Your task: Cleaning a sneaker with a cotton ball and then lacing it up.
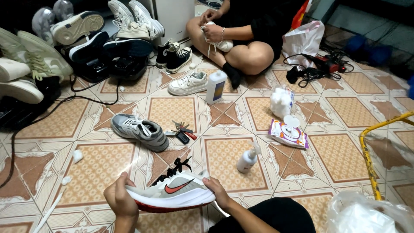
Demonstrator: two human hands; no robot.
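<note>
Patterned orange and cream floor tiles [108, 168] fill my view, crowded with footwear and cleaning supplies. At the bottom I see a white sneaker [172, 192] with a red swoosh, red outsole and black laces, held on its side just above the tiles. My left hand [120, 199] is wrapped around its heel end, fingers curled over the upper and thumb under the sole. My right hand [217, 193] clamps the toe end the same way. Both grips are closed firmly on the shoe, with no slack showing.

Just beyond the toe stands a small white spray bottle [248, 159], near enough that I judge a swing of the shoe could knock it over. A grey sneaker [140, 131] lies farther off to the left, with a bunch of keys [182, 130] beside it. The loose black laces hang over the top of the held shoe and might snag on my fingers if I turn it.

Across from me another person sits on the floor, hands [211, 21] busy with a white shoe [221, 41] on the knee. Between us are a tall white bottle [215, 86], a packet of wipes [288, 133] and another white sneaker [188, 83]. Cotton scraps [77, 155] dot the tiles on the left, and I could slip on them.
</note>
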